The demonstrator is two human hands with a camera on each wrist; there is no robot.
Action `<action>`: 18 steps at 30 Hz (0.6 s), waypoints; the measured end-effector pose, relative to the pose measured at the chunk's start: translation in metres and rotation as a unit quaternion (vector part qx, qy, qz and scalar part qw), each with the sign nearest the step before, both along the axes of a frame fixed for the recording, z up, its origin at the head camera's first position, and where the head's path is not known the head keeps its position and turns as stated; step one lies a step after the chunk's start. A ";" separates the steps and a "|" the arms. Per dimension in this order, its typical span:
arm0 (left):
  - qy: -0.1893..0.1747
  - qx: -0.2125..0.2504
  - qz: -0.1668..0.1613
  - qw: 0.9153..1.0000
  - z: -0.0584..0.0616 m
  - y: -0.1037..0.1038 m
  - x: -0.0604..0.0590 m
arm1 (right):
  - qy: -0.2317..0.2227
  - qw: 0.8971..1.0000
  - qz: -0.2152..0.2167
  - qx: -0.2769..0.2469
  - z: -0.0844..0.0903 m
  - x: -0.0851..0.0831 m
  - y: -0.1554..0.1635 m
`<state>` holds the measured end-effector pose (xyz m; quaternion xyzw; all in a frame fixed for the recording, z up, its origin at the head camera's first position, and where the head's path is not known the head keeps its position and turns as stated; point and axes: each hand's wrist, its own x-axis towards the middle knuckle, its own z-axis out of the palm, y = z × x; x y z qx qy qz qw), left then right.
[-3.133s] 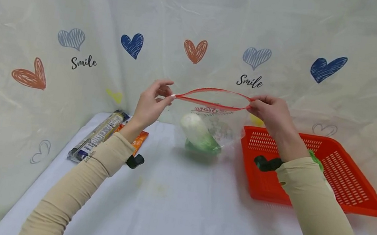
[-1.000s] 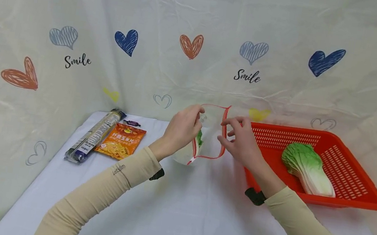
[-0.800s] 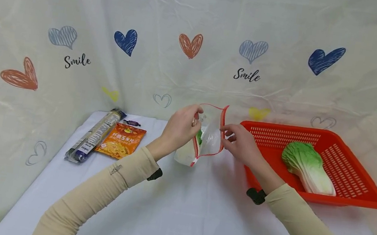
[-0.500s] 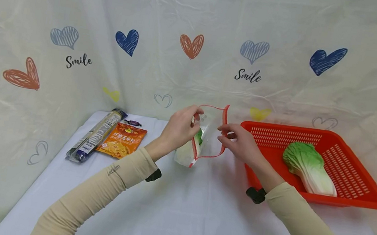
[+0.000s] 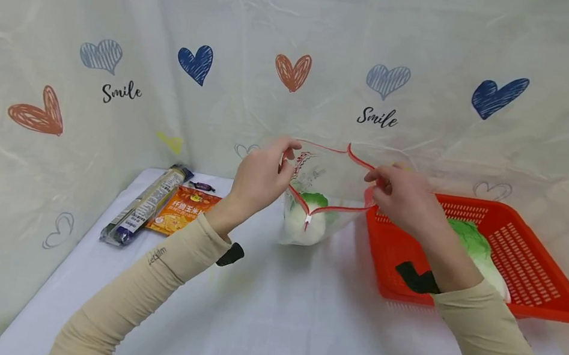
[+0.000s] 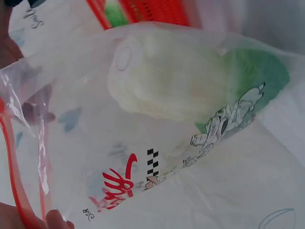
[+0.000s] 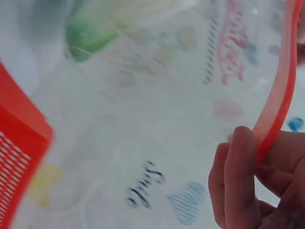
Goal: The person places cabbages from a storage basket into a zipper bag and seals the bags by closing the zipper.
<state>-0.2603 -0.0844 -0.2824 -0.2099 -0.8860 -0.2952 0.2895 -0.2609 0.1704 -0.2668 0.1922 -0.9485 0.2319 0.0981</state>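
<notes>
Backdrop sheet (image 5: 304, 35) with hearts and "Smile" print hangs behind and drapes down over the surface (image 5: 264, 320). Red perforated basket (image 5: 537, 280) sits at the right on the surface, a napa cabbage (image 5: 477, 247) lying in it, partly hidden by the right forearm. Clear zip bag (image 5: 323, 192) with red zip rim is held up above the middle-back of the surface, its bottom at or near the surface, can't tell if it touches; mouth pulled open between both hands. Second cabbage (image 5: 306, 220) is inside the bag, low down, white stalk end toward the camera and green leaf behind; the left wrist view shows it through the printed film (image 6: 190, 86). Left hand (image 5: 259, 177) holds the bag's left rim, fingers (image 5: 288, 148) curled and pinching the rim; in the left wrist view only fingertips show at the red rim (image 6: 14, 162). Right hand (image 5: 404, 197) holds the right rim just over the basket's near-left corner, fingers curled round the red strip; the right wrist view confirms the strip (image 7: 279, 95) pinched between thumb and fingers (image 7: 238, 176). Both arms in beige sleeves with a dark strap at each wrist. At left rear on the surface: long dark-ended packet (image 5: 144, 206), orange snack pouch (image 5: 181, 211) just beside it and partly behind the left arm, small wrapped candy (image 5: 200, 186) near the pouch's far edge.
</notes>
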 end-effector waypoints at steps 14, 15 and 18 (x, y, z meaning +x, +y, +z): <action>0.098 -0.002 0.042 0.994 0.019 -0.010 -0.013 | 0.155 0.977 0.014 -0.149 -0.006 -0.038 -0.022; 0.118 -0.012 0.041 0.992 0.017 -0.010 -0.011 | 0.154 0.975 0.014 -0.158 -0.013 -0.041 -0.023; 0.131 -0.074 0.025 0.988 -0.001 -0.009 -0.002 | 0.086 0.985 0.025 -0.145 -0.035 -0.046 -0.026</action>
